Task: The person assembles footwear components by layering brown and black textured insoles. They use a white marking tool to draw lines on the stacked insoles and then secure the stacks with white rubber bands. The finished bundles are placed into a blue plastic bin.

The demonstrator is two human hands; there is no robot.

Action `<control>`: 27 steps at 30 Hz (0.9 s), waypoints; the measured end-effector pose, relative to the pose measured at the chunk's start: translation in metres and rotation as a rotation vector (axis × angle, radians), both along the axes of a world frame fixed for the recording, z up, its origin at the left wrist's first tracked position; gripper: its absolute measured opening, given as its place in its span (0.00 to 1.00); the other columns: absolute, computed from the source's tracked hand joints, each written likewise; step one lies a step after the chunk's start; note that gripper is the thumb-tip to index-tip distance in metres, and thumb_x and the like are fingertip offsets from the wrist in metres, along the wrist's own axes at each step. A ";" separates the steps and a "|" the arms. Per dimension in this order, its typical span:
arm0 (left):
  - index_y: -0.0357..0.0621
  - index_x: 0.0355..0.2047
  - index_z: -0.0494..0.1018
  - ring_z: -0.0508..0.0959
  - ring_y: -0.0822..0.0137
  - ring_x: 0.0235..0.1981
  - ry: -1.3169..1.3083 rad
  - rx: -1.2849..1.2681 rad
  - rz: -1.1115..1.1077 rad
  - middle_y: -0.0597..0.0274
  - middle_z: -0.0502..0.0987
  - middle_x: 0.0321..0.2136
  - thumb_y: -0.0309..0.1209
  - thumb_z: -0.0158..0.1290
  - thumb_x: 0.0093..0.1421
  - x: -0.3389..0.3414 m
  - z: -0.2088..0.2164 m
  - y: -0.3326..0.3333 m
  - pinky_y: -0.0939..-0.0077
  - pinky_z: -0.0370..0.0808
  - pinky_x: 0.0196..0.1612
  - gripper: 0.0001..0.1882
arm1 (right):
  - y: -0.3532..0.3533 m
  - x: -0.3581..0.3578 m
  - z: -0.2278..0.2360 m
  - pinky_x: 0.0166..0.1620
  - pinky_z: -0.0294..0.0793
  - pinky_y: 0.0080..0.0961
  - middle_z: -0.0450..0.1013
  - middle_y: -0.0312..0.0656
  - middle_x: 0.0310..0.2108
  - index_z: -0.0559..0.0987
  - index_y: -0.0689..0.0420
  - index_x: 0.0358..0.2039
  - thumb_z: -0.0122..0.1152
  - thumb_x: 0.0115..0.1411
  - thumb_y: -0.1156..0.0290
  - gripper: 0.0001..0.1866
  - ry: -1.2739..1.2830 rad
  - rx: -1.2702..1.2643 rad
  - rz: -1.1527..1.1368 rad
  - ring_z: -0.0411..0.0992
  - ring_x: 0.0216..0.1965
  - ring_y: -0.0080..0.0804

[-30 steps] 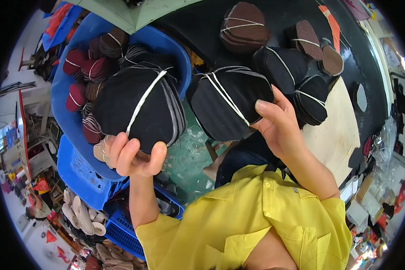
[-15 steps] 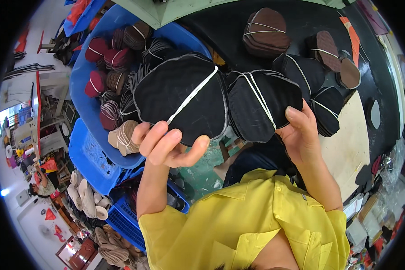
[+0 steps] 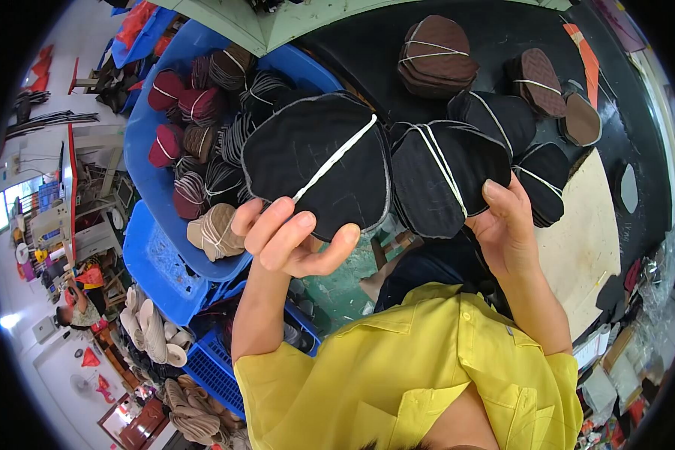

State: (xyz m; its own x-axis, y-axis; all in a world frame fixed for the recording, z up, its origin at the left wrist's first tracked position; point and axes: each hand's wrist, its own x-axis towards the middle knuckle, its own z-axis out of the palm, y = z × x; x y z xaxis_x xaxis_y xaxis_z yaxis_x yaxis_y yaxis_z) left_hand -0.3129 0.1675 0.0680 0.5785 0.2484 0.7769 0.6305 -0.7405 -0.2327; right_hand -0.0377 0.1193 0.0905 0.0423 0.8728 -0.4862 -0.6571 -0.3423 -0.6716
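My left hand [image 3: 298,241] is closed on the near edge of a bundle of black fabric pieces [image 3: 285,150], rounded, with a grey stitched rim and a white band tied across. A second black fabric bundle [image 3: 421,191], bound with a doubled white band, is gripped at its near right corner by my right hand [image 3: 505,229], thumb on top. The two bundles are held up side by side, their edges meeting or nearly so. The fingers under both bundles are partly hidden. Just beyond my right hand lie two more tied black bundles [image 3: 495,112].
On the black tabletop [image 3: 360,52] lie brown tied bundles [image 3: 435,64] and a beige board [image 3: 577,247]. At left, a blue tub [image 3: 144,157] holds several maroon, brown and black bundles. Blue crates [image 3: 165,262] and pale shoe parts [image 3: 151,330] stand below it. Far left, a person [image 3: 79,307] is visible.
Both hands keep their hold on the two black bundles. The left bundle has shifted slightly to the right in the picture, while the tub and background have also slid a little right.
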 end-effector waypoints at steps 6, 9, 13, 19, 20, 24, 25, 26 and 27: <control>0.70 0.39 0.74 0.72 0.57 0.43 -0.136 -0.163 0.056 0.62 0.64 0.42 0.32 0.63 0.44 0.000 -0.007 -0.002 0.62 0.68 0.40 0.21 | -0.002 0.004 0.000 0.50 0.75 0.38 0.70 0.43 0.50 0.64 0.60 0.56 0.61 0.56 0.67 0.28 0.009 -0.021 0.003 0.73 0.49 0.32; 0.41 0.51 0.66 0.73 0.56 0.44 -0.631 -0.547 0.053 0.56 0.66 0.46 0.27 0.69 0.37 0.017 -0.001 -0.001 0.61 0.70 0.49 0.39 | -0.005 0.006 0.005 0.49 0.75 0.38 0.70 0.43 0.52 0.63 0.58 0.58 0.59 0.56 0.63 0.30 0.012 -0.016 0.003 0.73 0.50 0.33; 0.35 0.57 0.61 0.73 0.63 0.48 -1.232 -1.008 -0.024 0.57 0.69 0.49 0.25 0.66 0.48 0.034 0.014 0.003 0.67 0.66 0.57 0.37 | -0.012 0.014 0.009 0.51 0.75 0.40 0.68 0.44 0.55 0.60 0.58 0.61 0.58 0.57 0.61 0.34 -0.011 -0.016 0.018 0.72 0.52 0.35; 0.37 0.59 0.59 0.72 0.64 0.52 -1.606 -1.227 -0.084 0.56 0.71 0.51 0.20 0.57 0.55 0.038 0.017 0.013 0.68 0.65 0.59 0.31 | -0.021 0.028 0.014 0.53 0.75 0.41 0.67 0.46 0.55 0.57 0.61 0.62 0.60 0.56 0.68 0.36 0.087 -0.028 -0.017 0.72 0.53 0.37; 0.37 0.59 0.59 0.71 0.63 0.52 -1.590 -1.216 -0.081 0.55 0.71 0.51 0.20 0.57 0.55 0.042 0.017 0.014 0.66 0.65 0.60 0.32 | -0.025 0.031 0.011 0.51 0.75 0.38 0.68 0.45 0.53 0.58 0.61 0.62 0.60 0.56 0.70 0.35 0.096 -0.037 -0.051 0.72 0.51 0.36; 0.37 0.59 0.58 0.70 0.59 0.53 -1.399 -1.028 0.039 0.53 0.67 0.54 0.17 0.58 0.52 0.056 0.010 0.014 0.63 0.63 0.61 0.34 | -0.020 0.043 0.029 0.48 0.76 0.31 0.67 0.40 0.50 0.59 0.59 0.60 0.60 0.57 0.72 0.31 0.076 -0.012 -0.037 0.72 0.47 0.28; 0.37 0.59 0.58 0.68 0.59 0.55 -1.337 -0.952 0.052 0.52 0.66 0.55 0.15 0.58 0.50 0.057 0.007 0.014 0.64 0.62 0.61 0.36 | -0.023 0.050 0.030 0.47 0.77 0.28 0.66 0.39 0.49 0.60 0.58 0.59 0.61 0.57 0.72 0.31 0.071 -0.034 -0.027 0.71 0.47 0.25; 0.37 0.59 0.58 0.67 0.59 0.56 -1.294 -0.891 0.112 0.52 0.64 0.56 0.17 0.61 0.47 0.064 0.007 0.013 0.64 0.61 0.62 0.39 | -0.025 0.055 0.031 0.46 0.77 0.27 0.66 0.39 0.49 0.60 0.58 0.59 0.61 0.57 0.72 0.31 0.059 -0.034 -0.045 0.71 0.47 0.24; 0.38 0.60 0.58 0.68 0.59 0.55 -1.197 -0.828 0.088 0.52 0.65 0.56 0.15 0.59 0.48 0.071 0.005 0.012 0.65 0.62 0.61 0.38 | -0.028 0.061 0.033 0.45 0.77 0.26 0.66 0.38 0.48 0.61 0.58 0.59 0.62 0.57 0.72 0.31 0.047 -0.035 -0.063 0.71 0.47 0.23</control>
State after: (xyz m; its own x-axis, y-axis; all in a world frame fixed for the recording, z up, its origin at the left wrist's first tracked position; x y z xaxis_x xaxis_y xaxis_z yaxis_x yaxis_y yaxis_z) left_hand -0.2414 0.1799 0.0735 -0.3389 0.8547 0.3933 0.1864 -0.3487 0.9185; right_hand 0.0232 0.0914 0.1236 0.0733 0.8517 -0.5189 -0.7086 -0.3216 -0.6280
